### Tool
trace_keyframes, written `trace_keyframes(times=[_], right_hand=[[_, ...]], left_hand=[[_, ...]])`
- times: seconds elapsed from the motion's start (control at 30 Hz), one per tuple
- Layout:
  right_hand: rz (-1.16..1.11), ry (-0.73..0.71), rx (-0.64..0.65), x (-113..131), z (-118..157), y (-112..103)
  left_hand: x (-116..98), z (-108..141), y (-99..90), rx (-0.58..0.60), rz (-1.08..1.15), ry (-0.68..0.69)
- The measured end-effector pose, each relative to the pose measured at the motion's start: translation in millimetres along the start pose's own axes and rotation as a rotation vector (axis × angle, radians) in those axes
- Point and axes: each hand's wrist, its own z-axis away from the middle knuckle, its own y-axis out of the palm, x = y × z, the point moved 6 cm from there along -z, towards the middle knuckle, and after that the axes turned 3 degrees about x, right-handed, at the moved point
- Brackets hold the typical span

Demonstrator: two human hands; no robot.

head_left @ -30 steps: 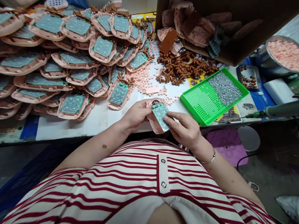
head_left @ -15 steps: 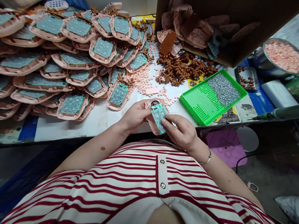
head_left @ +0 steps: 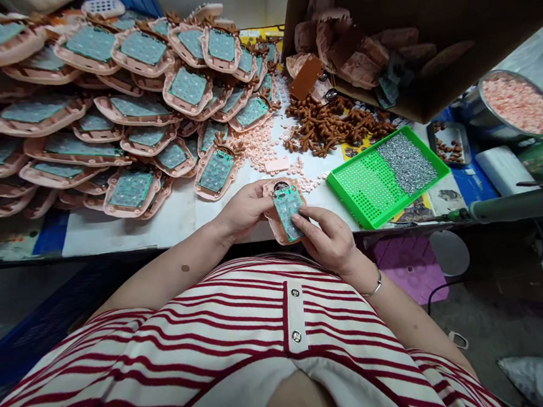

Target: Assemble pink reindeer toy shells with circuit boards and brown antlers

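At the table's front edge I hold a pink plastic shell half (head_left: 277, 228) with a green circuit board (head_left: 287, 205) lying in it. My left hand (head_left: 251, 207) grips the shell's upper left side, its fingers closed on the rim. My right hand (head_left: 327, 233) is closed on the lower right, thumb on the board's face and fingers along its edge. A dark round part (head_left: 280, 187) shows at the top of the shell. Just beyond my left hand lies a similar shell with a board (head_left: 215, 171) and brown antler pieces.
Stacked shells with boards (head_left: 141, 51) fill the left. Brown antler pieces (head_left: 330, 120) and small pink parts (head_left: 264, 145) lie ahead. A green tray (head_left: 372, 217) holds screws (head_left: 407, 160). Behind it stands a cardboard box (head_left: 458, 29); a metal bowl (head_left: 475, 106) of pink pieces is right.
The board has shifted slightly up and left in the shell, and my right hand has moved slightly left with it. The long grey tool at the right has swung a little left.
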Motion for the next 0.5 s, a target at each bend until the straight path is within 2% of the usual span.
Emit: trace_keyframes(times=[0.33, 0.5], right_hand=[[-0.032, 0.087, 0.003, -2.2, 0.9, 5.5], [-0.018, 0.078, 0.017, -1.2, 0.5, 8.1]], left_hand=[[3.1, -2.2, -5.9, 0.024, -0.049, 0.051], [5.7, -1.9, -12.3, 0.071, -0.001, -0.045]])
